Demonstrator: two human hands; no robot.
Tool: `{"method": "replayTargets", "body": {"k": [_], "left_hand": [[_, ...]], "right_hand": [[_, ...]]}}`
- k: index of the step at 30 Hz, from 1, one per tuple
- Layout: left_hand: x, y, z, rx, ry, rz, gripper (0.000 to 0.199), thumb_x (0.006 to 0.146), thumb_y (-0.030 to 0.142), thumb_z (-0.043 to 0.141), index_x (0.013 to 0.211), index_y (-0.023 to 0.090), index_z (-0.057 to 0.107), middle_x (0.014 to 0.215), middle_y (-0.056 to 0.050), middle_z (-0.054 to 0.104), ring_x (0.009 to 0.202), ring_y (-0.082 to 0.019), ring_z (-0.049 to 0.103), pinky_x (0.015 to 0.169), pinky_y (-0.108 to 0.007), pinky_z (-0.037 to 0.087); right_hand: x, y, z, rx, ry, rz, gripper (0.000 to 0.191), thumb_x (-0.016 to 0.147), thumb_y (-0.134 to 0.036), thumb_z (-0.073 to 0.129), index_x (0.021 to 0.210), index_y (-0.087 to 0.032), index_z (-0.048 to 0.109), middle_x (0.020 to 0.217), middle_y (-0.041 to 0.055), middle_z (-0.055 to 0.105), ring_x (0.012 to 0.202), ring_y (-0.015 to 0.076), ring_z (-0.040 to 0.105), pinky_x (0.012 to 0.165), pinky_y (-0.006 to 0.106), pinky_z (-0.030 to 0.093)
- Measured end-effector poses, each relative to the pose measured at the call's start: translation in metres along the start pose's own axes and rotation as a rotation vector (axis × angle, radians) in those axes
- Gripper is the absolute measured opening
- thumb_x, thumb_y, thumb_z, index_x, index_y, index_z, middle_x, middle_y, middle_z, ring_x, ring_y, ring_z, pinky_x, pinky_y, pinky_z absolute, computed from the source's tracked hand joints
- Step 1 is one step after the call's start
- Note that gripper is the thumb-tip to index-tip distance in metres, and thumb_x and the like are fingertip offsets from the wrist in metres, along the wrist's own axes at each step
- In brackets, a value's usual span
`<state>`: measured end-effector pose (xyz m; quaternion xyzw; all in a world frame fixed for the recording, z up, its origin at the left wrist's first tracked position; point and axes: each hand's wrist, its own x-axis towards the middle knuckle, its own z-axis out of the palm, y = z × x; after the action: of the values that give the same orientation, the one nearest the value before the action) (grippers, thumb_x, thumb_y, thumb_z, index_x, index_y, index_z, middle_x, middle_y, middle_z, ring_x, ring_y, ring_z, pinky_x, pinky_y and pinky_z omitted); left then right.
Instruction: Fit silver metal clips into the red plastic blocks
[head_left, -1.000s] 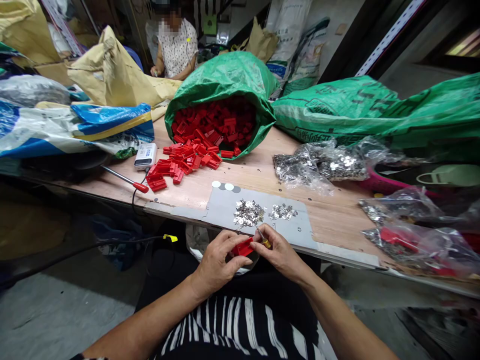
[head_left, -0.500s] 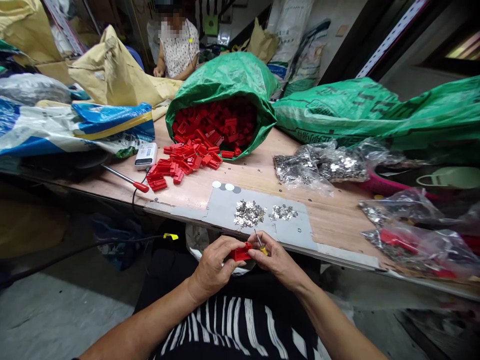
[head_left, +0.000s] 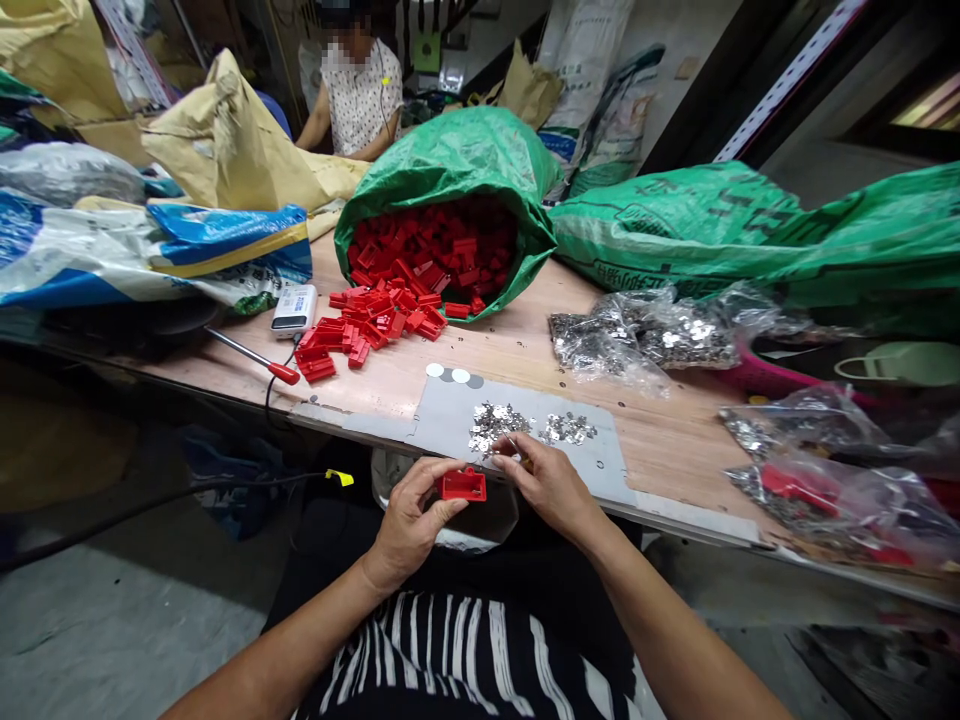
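Between the thumb and fingers of my left hand (head_left: 417, 510) is a red plastic part (head_left: 463, 485), its hollow side facing up, just off the table's front edge. My right hand (head_left: 541, 478) is closed around a small screwdriver-like tool (head_left: 527, 463), mostly hidden by the fingers. Its fingertips are at the near edge of a pile of small silvery metal pieces (head_left: 496, 420) on a grey sheet (head_left: 442, 405). A smaller pile of metal pieces (head_left: 568, 428) lies to the right.
A green sack (head_left: 457, 150) spills red parts (head_left: 375, 320) onto the table (head_left: 517, 350). Plastic bags of metal pieces (head_left: 645, 330) lie right. A red-handled tool (head_left: 281, 372) and white device (head_left: 294, 308) are left. A person (head_left: 360, 100) sits across.
My right hand has moved away from the red part, up to the metal pile. My left hand has shifted slightly left with the red part, which now shows its hollow side.
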<state>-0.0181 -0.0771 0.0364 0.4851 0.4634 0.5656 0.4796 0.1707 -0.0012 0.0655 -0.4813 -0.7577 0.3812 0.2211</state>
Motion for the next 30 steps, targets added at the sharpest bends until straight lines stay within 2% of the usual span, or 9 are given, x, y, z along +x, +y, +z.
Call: {"method": "replayTargets", "body": {"k": [2,4,7,11,16,20,25,30], "left_hand": [[0.001,0.002,-0.003,0.019,0.012,0.004,0.034,0.077,0.019,0.067,0.110,0.023,0.068,0.107,-0.008,0.062,0.101,-0.022,0.058,0.093,-0.033,0.044],[0.001,0.002,-0.005,0.059,0.016,0.015,0.037,0.078,0.019,0.065,0.115,0.024,0.066,0.109,-0.008,0.061,0.101,-0.021,0.057,0.094,-0.033,0.044],[0.002,0.001,-0.008,0.122,0.021,0.033,0.039,0.081,0.021,0.062,0.120,0.026,0.063,0.109,-0.007,0.060,0.102,-0.020,0.057,0.095,-0.033,0.043],[0.004,-0.003,-0.007,0.094,0.038,0.010,0.038,0.081,0.023,0.063,0.119,0.024,0.062,0.111,-0.007,0.059,0.102,-0.020,0.058,0.093,-0.031,0.045],[0.007,-0.010,-0.005,-0.036,0.105,-0.042,0.038,0.076,0.022,0.069,0.113,0.021,0.058,0.104,-0.005,0.063,0.093,-0.018,0.063,0.089,-0.031,0.048],[0.011,-0.014,-0.007,-0.033,0.075,-0.049,0.031,0.076,0.025,0.069,0.106,0.019,0.059,0.099,-0.005,0.065,0.090,-0.018,0.064,0.086,-0.031,0.050],[0.014,-0.012,-0.008,-0.044,0.019,-0.081,0.040,0.081,0.028,0.064,0.120,0.021,0.059,0.106,-0.007,0.064,0.096,-0.020,0.061,0.091,-0.034,0.048],[0.017,-0.008,-0.005,-0.247,-0.009,-0.132,0.044,0.079,0.026,0.067,0.121,0.024,0.057,0.104,-0.003,0.063,0.093,-0.016,0.060,0.086,-0.028,0.049]], "right_hand": [[0.010,-0.002,0.001,-0.266,0.082,-0.089,0.008,0.087,-0.026,0.055,0.090,-0.021,0.060,0.088,0.0034,0.063,0.078,0.0177,0.057,0.073,0.031,0.043],[0.018,-0.003,0.005,-0.399,0.074,-0.134,0.007,0.087,-0.021,0.055,0.090,-0.021,0.061,0.091,0.0046,0.063,0.085,0.0190,0.059,0.076,0.031,0.043],[0.024,-0.005,0.011,-0.515,0.046,-0.136,0.005,0.087,-0.020,0.055,0.088,-0.021,0.060,0.092,0.0052,0.063,0.087,0.0191,0.060,0.075,0.030,0.044],[0.029,-0.007,0.016,-0.577,0.037,-0.101,0.003,0.087,-0.021,0.057,0.085,-0.021,0.059,0.090,0.0048,0.063,0.083,0.0186,0.060,0.071,0.029,0.042],[0.032,-0.007,0.011,-0.514,0.045,-0.117,0.003,0.085,-0.019,0.055,0.084,-0.021,0.057,0.086,0.0030,0.063,0.077,0.0168,0.058,0.068,0.027,0.039],[0.027,-0.012,0.003,-0.318,0.042,-0.100,0.002,0.087,-0.021,0.052,0.086,-0.021,0.053,0.077,-0.0004,0.062,0.066,0.0140,0.054,0.061,0.025,0.037],[0.015,-0.019,0.003,-0.123,-0.039,-0.217,0.005,0.087,-0.018,0.053,0.084,-0.020,0.055,0.073,-0.0017,0.060,0.065,0.0122,0.054,0.061,0.022,0.039],[0.009,-0.019,0.007,-0.086,-0.035,-0.362,0.009,0.087,-0.013,0.054,0.082,-0.019,0.058,0.079,0.0024,0.061,0.074,0.0148,0.057,0.068,0.025,0.043]]}}
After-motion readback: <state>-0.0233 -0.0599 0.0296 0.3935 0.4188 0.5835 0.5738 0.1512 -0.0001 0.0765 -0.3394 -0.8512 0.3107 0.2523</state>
